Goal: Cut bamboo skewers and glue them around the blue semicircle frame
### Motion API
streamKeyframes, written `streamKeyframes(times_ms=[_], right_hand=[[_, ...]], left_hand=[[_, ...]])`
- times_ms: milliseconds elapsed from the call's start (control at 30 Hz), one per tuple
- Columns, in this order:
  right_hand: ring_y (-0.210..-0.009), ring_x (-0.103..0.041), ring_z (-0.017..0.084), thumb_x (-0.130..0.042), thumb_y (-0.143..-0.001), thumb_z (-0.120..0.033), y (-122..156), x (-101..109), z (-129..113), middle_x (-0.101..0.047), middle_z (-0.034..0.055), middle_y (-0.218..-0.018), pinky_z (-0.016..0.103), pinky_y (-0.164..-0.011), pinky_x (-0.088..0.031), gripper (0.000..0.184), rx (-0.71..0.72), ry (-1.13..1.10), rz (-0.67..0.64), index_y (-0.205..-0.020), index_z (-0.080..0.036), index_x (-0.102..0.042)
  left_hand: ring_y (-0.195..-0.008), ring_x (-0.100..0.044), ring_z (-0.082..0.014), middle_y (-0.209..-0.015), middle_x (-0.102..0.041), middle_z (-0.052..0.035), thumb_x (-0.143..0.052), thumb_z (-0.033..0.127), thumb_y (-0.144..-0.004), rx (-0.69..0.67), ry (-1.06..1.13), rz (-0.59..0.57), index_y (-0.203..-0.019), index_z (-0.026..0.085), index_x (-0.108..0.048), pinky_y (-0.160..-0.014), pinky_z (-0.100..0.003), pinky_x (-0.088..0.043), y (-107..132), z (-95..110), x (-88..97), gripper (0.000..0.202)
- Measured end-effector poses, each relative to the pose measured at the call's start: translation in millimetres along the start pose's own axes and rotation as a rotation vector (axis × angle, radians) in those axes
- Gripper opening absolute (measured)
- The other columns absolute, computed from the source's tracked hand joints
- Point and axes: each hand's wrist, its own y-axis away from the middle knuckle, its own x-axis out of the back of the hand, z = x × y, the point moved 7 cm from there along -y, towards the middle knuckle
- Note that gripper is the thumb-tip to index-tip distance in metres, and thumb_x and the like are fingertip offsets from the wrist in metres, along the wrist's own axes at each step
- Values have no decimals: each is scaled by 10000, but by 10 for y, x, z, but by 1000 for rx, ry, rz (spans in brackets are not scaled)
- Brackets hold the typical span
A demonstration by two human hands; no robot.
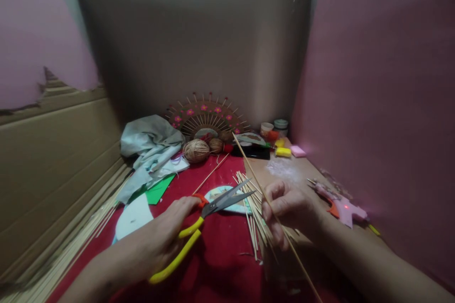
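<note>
My left hand (169, 228) is closed on a pair of scissors (219, 202) with yellow and orange handles. Their blades are parted and point right, toward my other hand. Pinched in my right hand (289, 206) is a long thin bamboo stick (251, 168), tilted, its top leaning away to the left. The blades are apart from this stick. Below and behind the blades lie a bundle of shorter bamboo sticks (255, 234) and a pale rounded cutout (231, 207), partly covered by the scissors.
A decorated fan (204, 110) stands at the back, with twine balls (196, 150) before it. Crumpled cloth (152, 139) and green paper (159, 189) lie left, near long sticks (83, 246). A pink glue gun (346, 208) rests right, its light red. Walls enclose three sides.
</note>
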Motion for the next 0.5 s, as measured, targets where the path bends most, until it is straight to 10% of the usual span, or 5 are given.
streamKeyframes(times_ms=[500], right_hand=[[-406, -643, 157, -685, -707, -269, 21, -50, 253, -704, 98, -543, 198, -384, -518, 202, -141, -58, 25, -728, -69, -692]], left_hand=[[-961, -570, -190, -1151, -574, -65, -423, 342, -898, -75, 100, -157, -1174, 240, -441, -827, -285, -484, -77, 208, -117, 295]])
